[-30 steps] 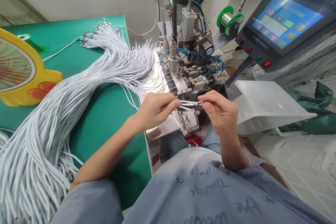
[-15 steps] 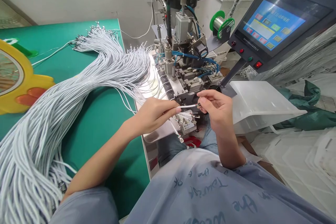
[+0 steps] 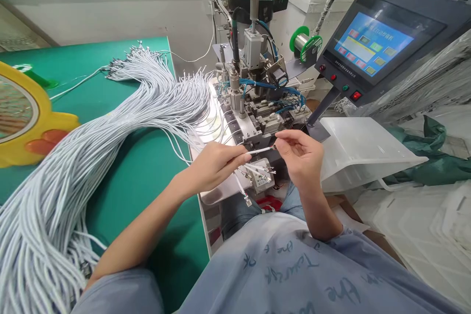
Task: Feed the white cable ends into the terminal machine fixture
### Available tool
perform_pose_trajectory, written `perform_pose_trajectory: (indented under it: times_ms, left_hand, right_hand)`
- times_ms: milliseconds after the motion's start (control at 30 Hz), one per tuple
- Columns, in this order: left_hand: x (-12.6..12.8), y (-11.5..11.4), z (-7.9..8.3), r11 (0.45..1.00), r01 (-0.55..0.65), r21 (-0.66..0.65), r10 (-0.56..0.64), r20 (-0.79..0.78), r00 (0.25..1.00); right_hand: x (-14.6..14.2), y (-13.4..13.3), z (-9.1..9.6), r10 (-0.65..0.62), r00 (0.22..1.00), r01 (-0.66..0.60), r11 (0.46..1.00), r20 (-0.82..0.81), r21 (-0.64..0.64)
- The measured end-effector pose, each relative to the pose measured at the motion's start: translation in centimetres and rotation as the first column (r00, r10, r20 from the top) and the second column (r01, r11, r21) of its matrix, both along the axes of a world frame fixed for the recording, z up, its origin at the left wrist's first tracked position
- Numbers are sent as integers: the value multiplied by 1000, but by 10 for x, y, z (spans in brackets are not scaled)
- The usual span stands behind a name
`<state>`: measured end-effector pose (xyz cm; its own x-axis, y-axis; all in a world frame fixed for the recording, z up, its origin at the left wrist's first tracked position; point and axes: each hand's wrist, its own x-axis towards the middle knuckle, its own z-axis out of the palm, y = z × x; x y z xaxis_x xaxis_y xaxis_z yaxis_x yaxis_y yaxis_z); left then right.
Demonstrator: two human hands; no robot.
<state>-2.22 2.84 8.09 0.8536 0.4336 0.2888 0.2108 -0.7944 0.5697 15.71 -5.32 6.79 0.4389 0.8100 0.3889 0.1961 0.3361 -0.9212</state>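
Observation:
My left hand (image 3: 221, 164) is closed around several white cables, pinching them between thumb and fingers. One white cable (image 3: 262, 150) runs out past its fingertips to my right hand (image 3: 303, 157). My right thumb and index finger pinch that cable's dark tip, partly hiding it; the other right fingers are loosely curled. Below, more cable ends (image 3: 247, 200) with small metal terminals stick out from under my left hand. Both hands are in front of a bench machine (image 3: 250, 130) with cylinders and blue air hoses.
A big bundle of white cables (image 3: 121, 115) lies across the green table (image 3: 147, 196) on the left. A yellow framed mirror-like object (image 3: 44, 110) stands at the left edge. To the right are a control screen (image 3: 373, 46), a wire spool (image 3: 302, 43) and a white plastic bin (image 3: 364, 144).
The view has shifted slightly, so the machine and screen sit lower in the picture. Both hands keep their grip on the cable, whose right end now slants up a little more.

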Motion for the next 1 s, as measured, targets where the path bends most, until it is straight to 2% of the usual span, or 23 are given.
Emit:
perform_pose_trajectory:
  times_ms: [133,233,400,500,767,900,1000]
  left_hand:
    - [-1,-1,2,1000,9,13,-9,-22,1000]
    - [-1,-2,3,999,17,28,-16,-28,999]
    - [-1,-2,5,999,24,32,-22,-43,999]
    - [-1,-3,6,999,20,31,-18,-38,999]
    - [-2,-5,8,997,0,77,2,-26,1000]
    - [0,-6,6,992,-114,51,108,104,989]
    - [3,-6,3,974,-221,51,205,215,955]
  right_hand:
    - [-2,4,-7,-99,988,91,993,122,72]
    - [-2,6,-11,-103,987,93,992,119,88]
    - [0,12,-13,67,993,-74,995,-101,-62]
    - [1,15,-16,145,965,-169,982,-220,-90]
    - [-5,22,-14,182,915,-233,967,-360,-101]
    - [-4,16,-13,170,930,-219,969,-325,-118]
    - [0,3,-13,227,951,-251,963,-208,-95]
